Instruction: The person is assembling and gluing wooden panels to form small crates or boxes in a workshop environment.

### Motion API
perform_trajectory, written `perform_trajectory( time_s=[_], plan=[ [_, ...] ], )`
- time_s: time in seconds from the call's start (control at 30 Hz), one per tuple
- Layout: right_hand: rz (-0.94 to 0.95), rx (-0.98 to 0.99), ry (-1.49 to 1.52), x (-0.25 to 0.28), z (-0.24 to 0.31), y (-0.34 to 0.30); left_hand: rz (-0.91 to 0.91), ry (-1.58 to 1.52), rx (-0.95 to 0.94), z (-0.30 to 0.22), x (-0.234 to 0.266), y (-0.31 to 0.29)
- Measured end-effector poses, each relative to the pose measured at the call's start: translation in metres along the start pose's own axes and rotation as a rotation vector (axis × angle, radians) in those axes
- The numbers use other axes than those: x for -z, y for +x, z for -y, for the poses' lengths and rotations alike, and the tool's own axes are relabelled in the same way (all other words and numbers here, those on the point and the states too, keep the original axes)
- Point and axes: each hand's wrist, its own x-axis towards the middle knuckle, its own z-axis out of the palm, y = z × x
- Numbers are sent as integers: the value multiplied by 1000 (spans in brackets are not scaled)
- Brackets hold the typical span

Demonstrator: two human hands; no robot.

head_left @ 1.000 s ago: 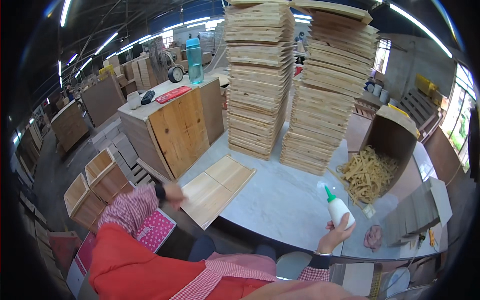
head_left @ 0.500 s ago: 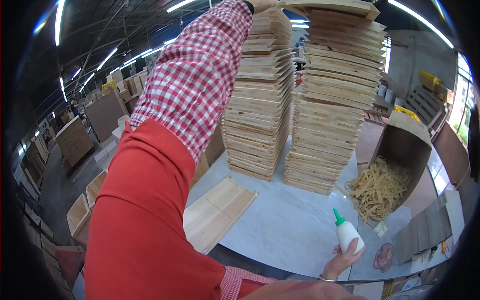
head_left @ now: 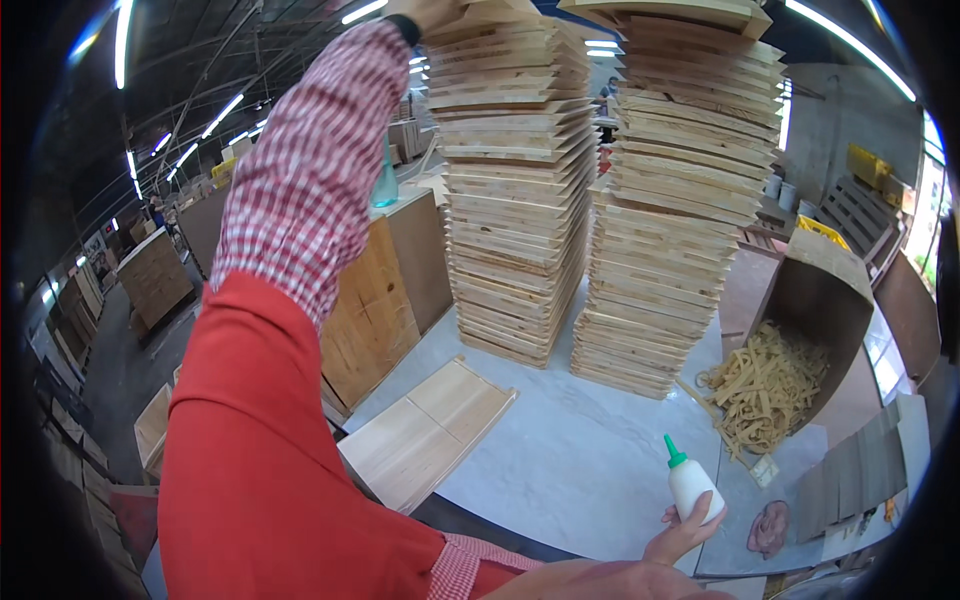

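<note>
My left arm, in a red sleeve with a red-and-white checked cuff cover, reaches up to the top of the left stack of wooden panels (head_left: 515,190). My left hand (head_left: 432,12) is at the upper edge of the picture, against the topmost boards; its fingers are blurred and partly cut off. Low on the right, my right hand (head_left: 680,530) is closed around a white squeeze bottle (head_left: 694,487) with a green nozzle, tilted with its tip up. A single pale wooden panel (head_left: 430,430) lies flat on the table's near left part.
A second tall panel stack (head_left: 660,250) stands close on the right. Beyond the white tabletop (head_left: 560,460) are a tipped carton (head_left: 825,310) spilling wood strips (head_left: 765,385), a crumpled pinkish cloth (head_left: 768,528) and grey boards (head_left: 855,480). A wooden cabinet (head_left: 370,320) adjoins the left side.
My left hand and arm have moved left along the top of the left stack, uncovering the cabinet and a greenish bottle. My right hand still holds the white squeeze bottle in nearly the same place.
</note>
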Motion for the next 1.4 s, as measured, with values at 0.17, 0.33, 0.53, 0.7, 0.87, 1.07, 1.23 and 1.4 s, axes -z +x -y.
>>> perform_trajectory(
  time_s=[0.17,0.33,0.53,0.7,0.87,1.07,1.23,1.4],
  plan=[
    [4,-12,16,-8,-4,5,-211,-602,34,9,8,-44],
    [14,13,33,-12,2,0,-201,-372,90,-10,12,-52],
    [7,7,-3,-8,-1,-2,262,-572,105,13,-39,-27],
    [27,2,20,-7,3,-8,112,-337,150,23,-32,-29],
    [84,24,46,-3,24,-23,-164,-283,538,64,80,-95],
    [115,57,111,11,43,-41,-501,-1012,1074,113,136,-225],
    [113,67,197,16,56,-49,-420,-1784,1473,45,226,-372],
    [108,166,173,44,73,-50,-112,-2015,1827,-141,295,-447]
  ],
)
